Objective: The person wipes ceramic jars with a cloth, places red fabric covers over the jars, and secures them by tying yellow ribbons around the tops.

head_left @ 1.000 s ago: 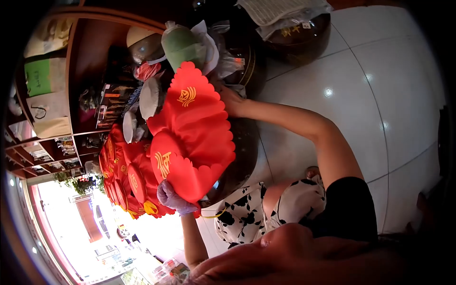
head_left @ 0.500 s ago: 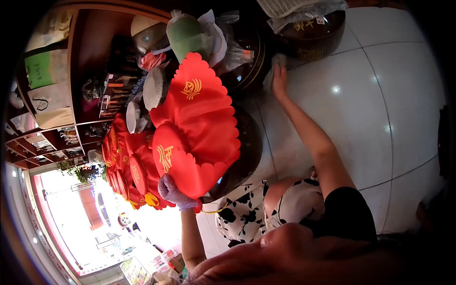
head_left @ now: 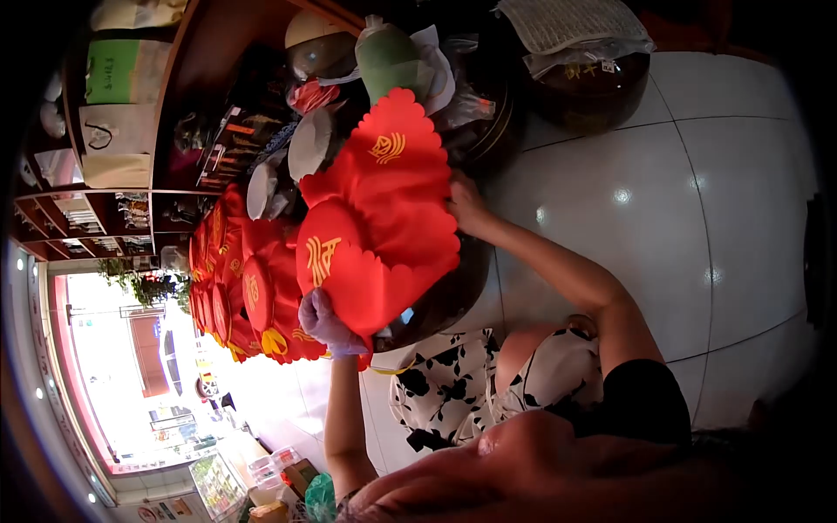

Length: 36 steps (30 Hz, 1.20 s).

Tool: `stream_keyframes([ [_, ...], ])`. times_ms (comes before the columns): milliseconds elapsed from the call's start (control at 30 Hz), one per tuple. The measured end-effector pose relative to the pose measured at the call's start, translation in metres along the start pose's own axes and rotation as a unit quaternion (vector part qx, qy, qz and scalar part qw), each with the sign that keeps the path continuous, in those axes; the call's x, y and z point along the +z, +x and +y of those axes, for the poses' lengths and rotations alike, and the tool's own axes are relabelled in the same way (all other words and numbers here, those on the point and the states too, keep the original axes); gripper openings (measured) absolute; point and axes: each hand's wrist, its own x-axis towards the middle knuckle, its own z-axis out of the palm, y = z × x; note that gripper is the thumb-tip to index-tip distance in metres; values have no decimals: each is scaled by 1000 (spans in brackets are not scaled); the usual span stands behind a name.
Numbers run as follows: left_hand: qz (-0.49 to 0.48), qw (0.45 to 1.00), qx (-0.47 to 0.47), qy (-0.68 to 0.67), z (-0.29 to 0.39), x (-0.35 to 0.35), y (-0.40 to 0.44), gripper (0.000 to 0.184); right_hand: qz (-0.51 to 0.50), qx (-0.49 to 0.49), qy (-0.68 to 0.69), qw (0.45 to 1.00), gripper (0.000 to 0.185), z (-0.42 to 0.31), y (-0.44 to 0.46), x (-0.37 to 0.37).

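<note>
Across the middle of the shop, a scalloped red satin cover [head_left: 384,227] with gold lettering lies over a dark brown glazed jar [head_left: 469,283], its round top towards nine o'clock and its frilled skirt spread out to twelve and three. The left hand [head_left: 327,321], in a thin lilac glove, is at the cover's seven o'clock edge, fingers bent in tight on the hem. The right hand [head_left: 469,207] is at three o'clock, by the opposite edge; its fingertips go out of my sight behind the satin, so I can't tell how far they are closed or whether they grip anything.

Towards eight o'clock stand more red covers [head_left: 257,292] with gold lettering, already in place, one with a yellow ribbon [head_left: 275,342] gathered in a bow. By comparison I'd call this one only part-way dressed: the satin is on, but the skirt is uneven, the jar's flank shows bare below, and a yellow cord [head_left: 397,370] at six o'clock hangs with no knot that I can see. At two o'clock another brown jar [head_left: 597,96] has no red on it, only a plastic-wrapped mat [head_left: 575,26] on top.
</note>
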Motion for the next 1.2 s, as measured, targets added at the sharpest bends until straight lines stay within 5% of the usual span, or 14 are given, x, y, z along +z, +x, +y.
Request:
stream_keyframes([
  [67,7,998,-23,-53,5,2,-1,11,90,2,200,976,27,8,7,58],
  [133,20,993,-101,-55,21,7,-3,14,20,-215,-57,975,27,-23,20,26],
  [233,27,993,17,112,21,-14,8,20,75,-183,-118,973,18,-14,11,16],
  [333,28,945,-192,-264,36,-32,20,28,4,225,74,971,29,66,-61,5],
  [400,-68,989,112,74,11,-47,15,22,-17,349,119,929,33,109,-112,1],
  [433,61,841,372,388,-22,-65,16,25,-11,349,119,929,33,112,-109,-1],
  [633,63,904,293,307,-61,-100,10,26,11,8,-88,996,28,20,-12,7],
  [733,64,832,452,314,-42,-69,6,26,29,-110,-45,993,27,-5,55,29],
  [867,247,720,366,535,-55,-71,4,39,-154,47,-92,983,26,-4,80,-1],
  [1000,54,835,392,382,-44,-81,7,44,73,-288,-347,889,12,62,25,-42],
  [1067,-47,850,400,339,-36,-76,6,41,118,-170,-318,925,3,91,10,-84],
  [1100,-38,852,395,340,-27,-71,3,41,12,120,-159,980,8,90,9,-116],
  [1133,-40,980,136,138,-14,-64,1,39,111,44,-230,966,11,82,18,-129],
  [1200,-31,986,-136,-86,4,-38,-1,40,219,-73,-246,941,20,48,46,-149],
])
